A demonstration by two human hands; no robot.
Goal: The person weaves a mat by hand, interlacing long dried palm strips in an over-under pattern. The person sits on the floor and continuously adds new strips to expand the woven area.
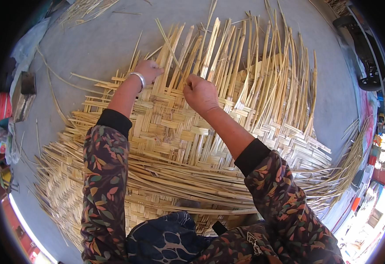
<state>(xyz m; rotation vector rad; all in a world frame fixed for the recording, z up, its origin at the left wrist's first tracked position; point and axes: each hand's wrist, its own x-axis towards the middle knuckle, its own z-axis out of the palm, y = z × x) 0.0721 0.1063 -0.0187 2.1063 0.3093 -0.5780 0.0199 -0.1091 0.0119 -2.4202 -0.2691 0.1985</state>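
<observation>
A large, partly woven reed mat (166, 132) lies before me, its loose split reeds (241, 53) fanning out toward the far side. My right hand (201, 93) is closed like a fist at the far edge of the weave, gripping a thin reed strip (169, 46) that slants up to the left. To its left, my left hand (147, 74), with a silver-coloured bracelet at the wrist, rests at the weave's edge. Its fingers are bent together over the reeds; what they pinch is hidden. A bundle of long loose reeds (188, 176) lies across the mat nearer my body.
Grey floor (91, 44) surrounds the mat. At the left are a wooden block (25, 97) and a red object (4, 105). More cut reeds (89, 9) lie at the far left, and a reed heap (355, 163) curves along the right. A dark wheeled object (359, 53) stands far right.
</observation>
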